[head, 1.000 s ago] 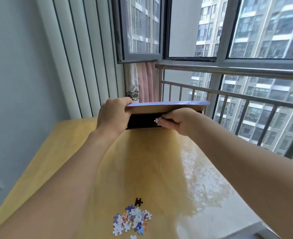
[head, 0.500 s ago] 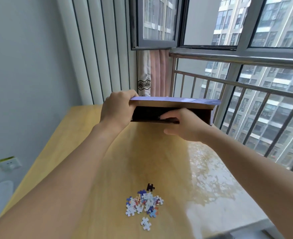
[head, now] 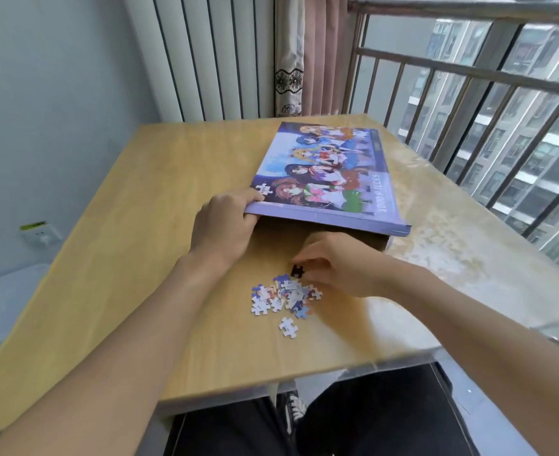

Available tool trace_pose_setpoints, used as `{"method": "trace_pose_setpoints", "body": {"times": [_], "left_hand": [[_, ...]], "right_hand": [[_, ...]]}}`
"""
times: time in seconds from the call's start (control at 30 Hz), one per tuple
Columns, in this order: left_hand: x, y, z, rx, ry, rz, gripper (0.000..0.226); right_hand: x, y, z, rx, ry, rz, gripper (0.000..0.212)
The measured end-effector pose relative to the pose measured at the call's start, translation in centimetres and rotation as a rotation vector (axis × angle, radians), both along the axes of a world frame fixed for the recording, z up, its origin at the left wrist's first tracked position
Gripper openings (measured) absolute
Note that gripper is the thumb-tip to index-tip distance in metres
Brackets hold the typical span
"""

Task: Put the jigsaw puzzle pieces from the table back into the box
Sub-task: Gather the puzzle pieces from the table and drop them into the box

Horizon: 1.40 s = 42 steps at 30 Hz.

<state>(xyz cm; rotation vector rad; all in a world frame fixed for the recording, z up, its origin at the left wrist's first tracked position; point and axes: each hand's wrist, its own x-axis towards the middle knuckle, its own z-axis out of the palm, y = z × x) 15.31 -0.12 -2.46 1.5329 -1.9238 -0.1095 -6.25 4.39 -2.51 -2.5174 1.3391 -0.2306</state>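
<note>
The purple puzzle box (head: 324, 179) with a cartoon picture on its lid lies on the wooden table (head: 113, 245). My left hand (head: 222, 225) grips the lid's near left corner and holds it raised. My right hand (head: 334, 264) has come down in front of the box, and its fingertips pinch a black puzzle piece (head: 297, 270) at the top of a small heap of puzzle pieces (head: 283, 294). One white piece (head: 288, 326) lies apart, just nearer to me. The inside of the box is hidden under the lid.
A metal railing (head: 462, 70) and window run along the table's right side. A pink curtain (head: 307, 54) and a white ribbed panel (head: 212, 54) stand behind it. A wall socket (head: 39, 233) is on the left wall. My legs show below the near edge.
My head has tilted down, so the box lid's top now shows. My right hand left the box opening and came back to the heap, where it pinches the black piece. The left hand kept its grip.
</note>
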Motion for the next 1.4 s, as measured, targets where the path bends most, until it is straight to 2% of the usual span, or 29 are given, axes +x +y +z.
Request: {"method": "trace_pose_setpoints", "body": {"times": [0.07,0.13,0.23,0.3,0.37,0.4,0.57,0.67,0.93,1.17,1.3,1.4], "left_hand": [[0.1,1.2,-1.2,0.009,0.071,-0.012,0.039],[0.4,3.2,-2.0,0.075,0.14,-0.01,0.062],[0.9,7.2,-2.0,0.332,0.167,-0.096,0.106],[1.1,9.5,-1.7,0.475,0.072,-0.18,0.125],[0.8,10.7,-2.0,0.475,-0.038,-0.2,0.119],[0.6,10.7,-2.4,0.439,-0.026,-0.189,0.11],[0.0,11.2,-4.1,0.323,0.187,-0.169,0.065],[-0.6,11.8,-4.5,0.262,0.231,-0.169,0.051],[-1.1,11.6,-4.8,0.231,0.281,-0.184,0.05],[-1.7,11.9,-5.0,0.293,0.446,-0.197,0.049],[-2.7,12.0,-4.7,0.313,0.546,-0.25,0.04],[-2.9,11.8,-4.6,0.352,0.728,-0.234,0.037]], "right_hand": [[0.0,-0.1,-0.6,-0.035,-0.083,-0.03,0.025],[0.2,-0.1,-0.8,-0.05,-0.12,-0.051,0.02],[0.5,-0.5,-0.3,-0.015,-0.088,-0.055,0.015],[0.8,-0.9,0.1,0.024,-0.034,-0.035,0.013],[1.1,-1.3,0.3,0.065,0.017,-0.028,0.013],[1.2,-1.4,0.5,0.082,0.044,-0.027,0.013],[1.7,-1.5,1.0,0.146,0.116,-0.03,0.015],[1.5,-1.5,0.9,0.164,0.128,-0.04,0.015],[0.5,-0.5,0.5,0.149,-0.018,-0.073,0.015],[0.1,0.2,0.3,0.178,-0.153,-0.114,0.017],[0.1,1.9,0.8,0.165,0.002,-0.032,0.04],[0.7,3.1,1.0,0.183,0.033,-0.029,0.067]]}}
